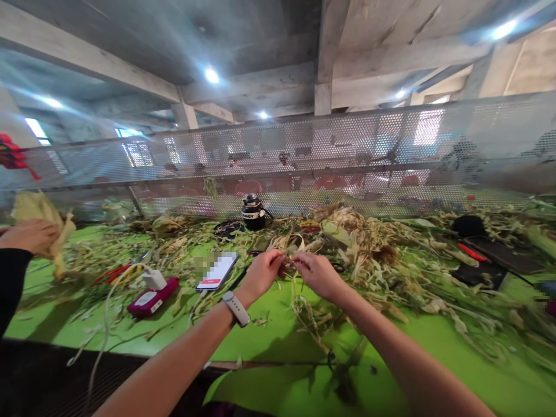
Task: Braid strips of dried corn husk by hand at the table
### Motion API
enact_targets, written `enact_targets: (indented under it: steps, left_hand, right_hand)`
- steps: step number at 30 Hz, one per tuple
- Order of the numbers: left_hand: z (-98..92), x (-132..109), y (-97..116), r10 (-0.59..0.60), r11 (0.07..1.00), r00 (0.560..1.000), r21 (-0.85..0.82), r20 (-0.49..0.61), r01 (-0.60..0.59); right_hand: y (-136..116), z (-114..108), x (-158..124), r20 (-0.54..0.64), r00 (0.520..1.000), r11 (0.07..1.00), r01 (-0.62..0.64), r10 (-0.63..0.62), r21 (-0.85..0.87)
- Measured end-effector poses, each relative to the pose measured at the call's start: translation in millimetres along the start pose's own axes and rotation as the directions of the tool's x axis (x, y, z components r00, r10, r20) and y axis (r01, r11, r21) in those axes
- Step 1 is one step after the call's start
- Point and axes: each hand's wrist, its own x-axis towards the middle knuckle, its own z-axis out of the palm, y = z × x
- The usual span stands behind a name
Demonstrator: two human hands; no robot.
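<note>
Over the green table (256, 339), in the middle of the head view, both hands meet with pinched fingertips. My left hand (266, 272), with a light watch on its wrist, pinches one end of a thin pale strip of dried husk (294, 284). Close beside it, my right hand (319, 273) pinches the same strip; the fingers hide much of it. Below the right hand lies a tangle of greenish husk shreds (310, 318). Behind the hands rises a heap of dry, curled husks (351, 231). A phone (218, 270) with a lit screen lies left of my left hand.
A magenta power block (154, 297) with a white plug and cable sits at left. A black jar (253, 213) stands near the perforated metal screen (278, 162). Far left, another person's hand (32, 236) holds a large husk. Dark flat items (482, 263) lie at right.
</note>
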Motion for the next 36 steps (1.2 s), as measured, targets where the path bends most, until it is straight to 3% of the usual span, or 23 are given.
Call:
enact_targets:
  steps: [9,13,17,21,25,28,30,31,32,34,35,36]
  left_hand:
    - [4.8,-5,-1,0.069,0.977,0.995,0.209,-0.073,-0.052]
    - [5.7,-8,-4,0.222,0.878,0.975,0.432,0.012,-0.205]
    - [3.9,-15,-1,0.308,0.701,0.918,0.592,0.25,-0.397]
    - [-0.2,-21,9,0.383,0.527,0.794,0.594,0.473,-0.608]
    - [-2.1,-25,19,0.48,0.491,0.751,0.571,0.453,-0.658]
    - [0.5,-27,21,0.539,0.588,0.73,0.432,0.421,-0.684]
    - [3.4,-27,19,0.52,0.712,0.765,0.302,0.38,-0.634]
    - [4.6,-26,18,0.478,0.787,0.814,0.249,0.33,-0.564]
    - [5.4,-25,15,0.405,0.866,0.876,0.197,0.261,-0.459]
    - [5.5,-20,9,0.188,0.979,0.974,0.049,0.123,-0.196]
    - [4.9,-17,6,0.073,0.996,0.994,-0.049,0.083,-0.069]
    - [4.1,-15,3,-0.027,0.989,0.998,-0.146,0.065,0.036]
  right_hand:
    - [-3,-7,-1,-0.003,0.999,0.992,0.042,-0.043,-0.12]
    - [-4,-20,-2,-0.042,0.998,0.963,0.024,-0.036,-0.267]
    - [-1,-32,0,-0.102,0.986,0.903,0.078,-0.133,-0.422]
    - [3,-35,2,-0.124,0.977,0.917,0.114,-0.173,-0.382]
    - [10,-26,5,-0.081,0.995,0.968,0.042,-0.064,-0.246]
    - [21,-19,8,0.03,0.999,0.989,0.042,-0.038,-0.144]
    - [27,-20,9,0.035,0.998,0.995,0.049,-0.046,-0.092]
    - [28,-24,9,-0.032,0.999,0.996,0.035,-0.037,-0.077]
    - [27,-28,9,-0.14,0.99,0.998,0.01,-0.019,-0.068]
    - [21,-38,6,-0.392,0.92,0.999,-0.046,0.034,-0.021]
    - [16,-42,4,-0.448,0.892,0.998,-0.052,0.06,0.03]
    - [11,-45,3,-0.42,0.903,0.993,-0.043,0.086,0.112]
